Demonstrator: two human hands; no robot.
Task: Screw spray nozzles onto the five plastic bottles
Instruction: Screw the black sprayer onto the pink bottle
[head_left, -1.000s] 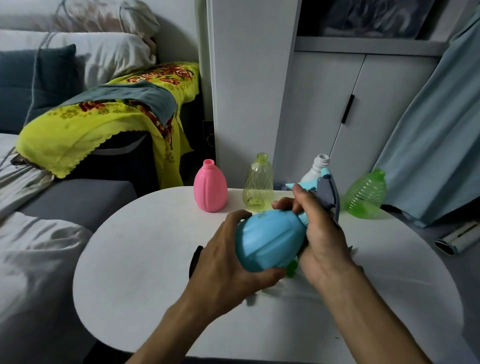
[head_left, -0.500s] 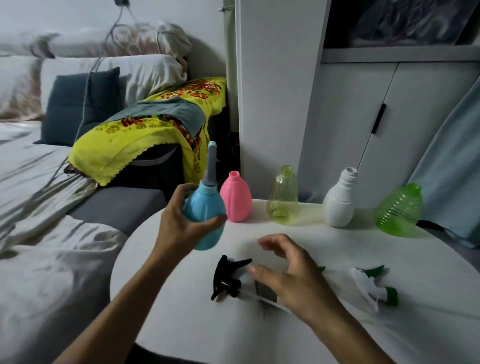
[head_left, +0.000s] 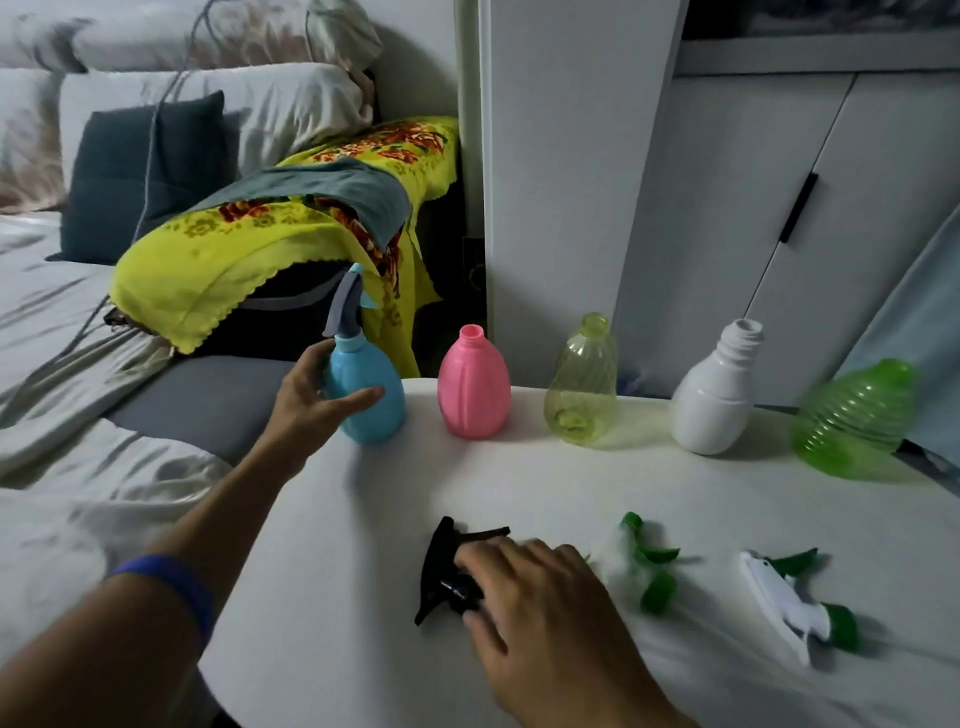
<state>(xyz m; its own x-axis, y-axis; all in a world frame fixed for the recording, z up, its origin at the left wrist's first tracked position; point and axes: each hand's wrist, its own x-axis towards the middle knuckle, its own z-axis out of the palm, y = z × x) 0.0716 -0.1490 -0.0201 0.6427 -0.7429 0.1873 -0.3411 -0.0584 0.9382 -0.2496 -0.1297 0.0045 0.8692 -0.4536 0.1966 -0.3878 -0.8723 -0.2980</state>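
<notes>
Fingers (head_left: 363, 399) of left hand (head_left: 304, 413) curl round blue bottle (head_left: 382, 371); right hand (head_left: 545, 618) covers black nozzle (head_left: 440, 569), grip unclear.

Bottles: five, in a mid-frame row: blue bottle (head_left: 371, 395), pink bottle (head_left: 474, 387), yellow bottle (head_left: 581, 395), white bottle (head_left: 714, 400), green bottle (head_left: 857, 421).
Spray nozzles: four. One fitted nozzle (head_left: 345, 301) on the blue; three loose, lower frame: black nozzle (head_left: 441, 577), green nozzle (head_left: 644, 566), white nozzle (head_left: 789, 603).

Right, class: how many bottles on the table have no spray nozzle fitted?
4: the pink bottle beside the nozzled blue bottle, then rightward the clear yellow bottle, the white bottle and the green bottle at the table edge. None seems hidden.
</notes>
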